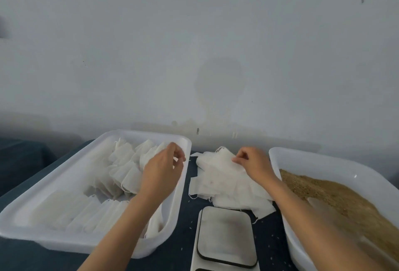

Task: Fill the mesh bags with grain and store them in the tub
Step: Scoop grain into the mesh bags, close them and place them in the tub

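Two hands worked between bags: the right hand (254,162) pinched an empty mesh bag (218,160) off the tabletop pile, the left hand (164,167) hovered loosely curled over the tub (185,184), holding nothing. Next, I judged, came opening that bag beside the grain (336,197)

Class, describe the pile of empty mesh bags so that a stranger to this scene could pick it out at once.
Start from the two white tubs: the left tub holds filled bags, the right tub brown grain. On the dark table between them lies the pile of empty bags, with the right hand pinching its top. Unlike the filled bags, these lie flat, limp and loose.
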{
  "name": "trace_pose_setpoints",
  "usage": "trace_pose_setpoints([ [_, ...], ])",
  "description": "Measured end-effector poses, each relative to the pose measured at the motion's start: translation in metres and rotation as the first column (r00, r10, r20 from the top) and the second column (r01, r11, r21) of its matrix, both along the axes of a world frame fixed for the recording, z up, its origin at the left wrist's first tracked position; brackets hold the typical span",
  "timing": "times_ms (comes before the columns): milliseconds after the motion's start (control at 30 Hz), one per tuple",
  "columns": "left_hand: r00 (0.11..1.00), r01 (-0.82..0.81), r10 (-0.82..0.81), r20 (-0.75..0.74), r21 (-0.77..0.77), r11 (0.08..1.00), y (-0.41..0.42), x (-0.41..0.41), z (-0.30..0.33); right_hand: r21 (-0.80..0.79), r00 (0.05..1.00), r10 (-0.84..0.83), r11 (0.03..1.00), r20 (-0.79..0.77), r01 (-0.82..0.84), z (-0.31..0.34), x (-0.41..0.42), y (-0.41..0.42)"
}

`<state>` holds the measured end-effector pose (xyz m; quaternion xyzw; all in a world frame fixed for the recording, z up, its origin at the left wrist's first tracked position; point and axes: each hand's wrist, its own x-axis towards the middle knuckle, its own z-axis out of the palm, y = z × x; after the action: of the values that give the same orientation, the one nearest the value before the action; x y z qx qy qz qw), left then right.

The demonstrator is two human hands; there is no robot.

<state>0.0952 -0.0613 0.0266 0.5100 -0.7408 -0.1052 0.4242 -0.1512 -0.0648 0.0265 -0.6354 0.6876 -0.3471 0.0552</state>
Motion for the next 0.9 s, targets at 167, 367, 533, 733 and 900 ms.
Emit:
trace_pose_setpoints([
  [167,0.900,0.346,-0.304,-0.311,0.090,0.934,0.040,-0.074,0.017,-0.199,0.944,-0.003,0.977,0.331,0.072,0.032,-0.034,0.059],
  [367,0.645,0.720,-0.528,-0.552,0.208,0.662,0.069,-0.168,0.001,-0.203,0.915,0.061,0.979,0.398,0.023,0.016,-0.064,0.127],
  [533,0.559,0.805,-0.541,-0.628,0.256,0.535,0.078,-0.209,-0.017,-0.159,0.883,0.088,0.987,0.461,-0.016,-0.008,-0.082,0.148],
  [733,0.582,0.799,-0.579,-0.570,0.270,0.537,0.085,-0.220,-0.026,-0.068,0.806,0.066,0.997,0.588,-0.032,-0.026,-0.093,0.153],
  [900,0.599,0.789,-0.597,-0.534,0.266,0.554,0.084,-0.219,-0.027,-0.036,0.769,0.066,0.998,0.635,-0.056,-0.026,-0.096,0.152],
])
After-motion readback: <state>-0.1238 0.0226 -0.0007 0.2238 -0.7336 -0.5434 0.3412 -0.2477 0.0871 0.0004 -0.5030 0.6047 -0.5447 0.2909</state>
